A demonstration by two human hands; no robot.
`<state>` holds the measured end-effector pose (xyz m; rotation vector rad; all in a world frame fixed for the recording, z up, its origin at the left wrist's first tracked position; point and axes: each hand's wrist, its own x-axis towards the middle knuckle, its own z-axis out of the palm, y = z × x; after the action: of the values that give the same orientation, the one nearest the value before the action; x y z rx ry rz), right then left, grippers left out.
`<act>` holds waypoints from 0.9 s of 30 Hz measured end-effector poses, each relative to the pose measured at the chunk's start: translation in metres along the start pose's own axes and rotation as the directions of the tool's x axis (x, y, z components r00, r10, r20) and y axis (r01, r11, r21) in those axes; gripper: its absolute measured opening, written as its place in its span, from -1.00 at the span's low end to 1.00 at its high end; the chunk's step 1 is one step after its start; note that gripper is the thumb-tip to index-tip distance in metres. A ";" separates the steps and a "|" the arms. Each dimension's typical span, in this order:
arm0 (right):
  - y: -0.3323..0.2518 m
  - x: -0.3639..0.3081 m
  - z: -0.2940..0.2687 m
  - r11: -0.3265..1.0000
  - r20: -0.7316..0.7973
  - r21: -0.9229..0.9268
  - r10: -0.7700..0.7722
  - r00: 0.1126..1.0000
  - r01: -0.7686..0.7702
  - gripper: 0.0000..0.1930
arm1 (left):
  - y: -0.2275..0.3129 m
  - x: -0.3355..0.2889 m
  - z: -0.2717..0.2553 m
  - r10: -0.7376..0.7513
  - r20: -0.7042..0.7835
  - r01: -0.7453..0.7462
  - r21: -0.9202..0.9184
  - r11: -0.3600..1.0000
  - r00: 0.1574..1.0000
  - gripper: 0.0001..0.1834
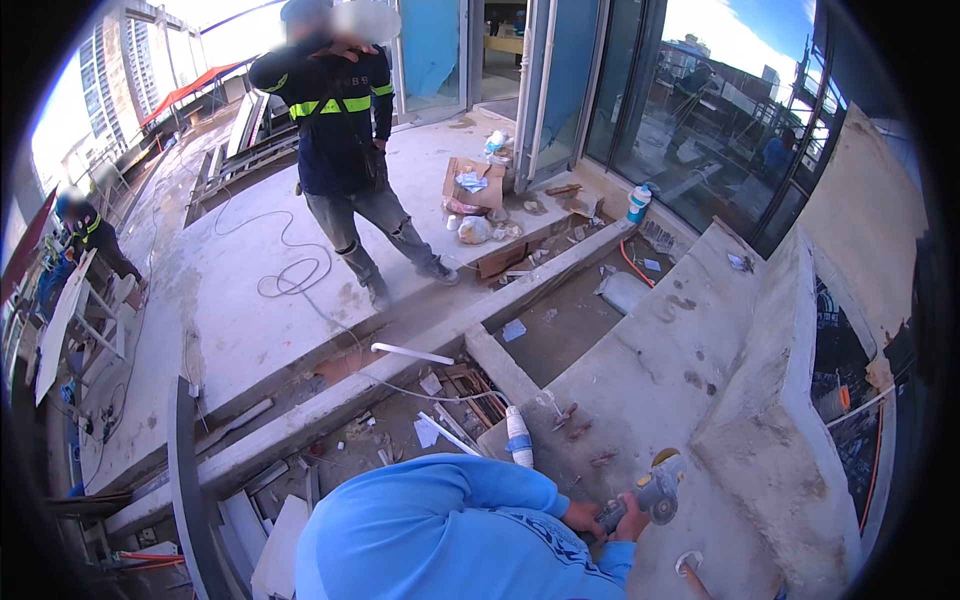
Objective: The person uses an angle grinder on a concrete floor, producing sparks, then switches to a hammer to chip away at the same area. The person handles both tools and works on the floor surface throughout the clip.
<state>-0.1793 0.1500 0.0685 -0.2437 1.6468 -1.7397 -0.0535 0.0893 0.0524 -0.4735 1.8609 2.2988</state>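
Both my arms, in light blue sleeves, reach toward an angle grinder (pixel 655 494) over the grey concrete slab (pixel 645 400). My left hand (pixel 581 518) is closed around the rear of its dark body. Farther forward, my right hand (pixel 629 520) wraps the body behind the head. The round disc (pixel 667 470) sits at the far end, close to the concrete; whether it touches I cannot tell. Several small reddish-brown pieces (pixel 604 458) lie on the slab beyond my hands. A white-and-blue cylindrical thing (pixel 518 436) stands to their left, with a pale cable running to it.
A person in a dark top with reflective bands (pixel 338 120) stands ahead; another person (pixel 92 235) is at far left. Concrete beams (pixel 400 370) edge debris-strewn recesses. A white pipe (pixel 412 354), cable loops (pixel 295 275), an open cardboard box (pixel 474 185) and a blue-white jug (pixel 638 205) lie about.
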 end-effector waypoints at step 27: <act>-0.027 -0.025 0.010 0.994 -0.145 0.019 -0.108 0.983 0.111 -0.73 | 0.501 -0.180 -0.134 0.695 0.093 0.047 0.983 -0.180 0.713 -0.46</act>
<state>-0.1657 0.1553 0.1036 -0.2034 1.7403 -1.8993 -0.0182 -0.1368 0.5511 -0.2449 3.5687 -0.0593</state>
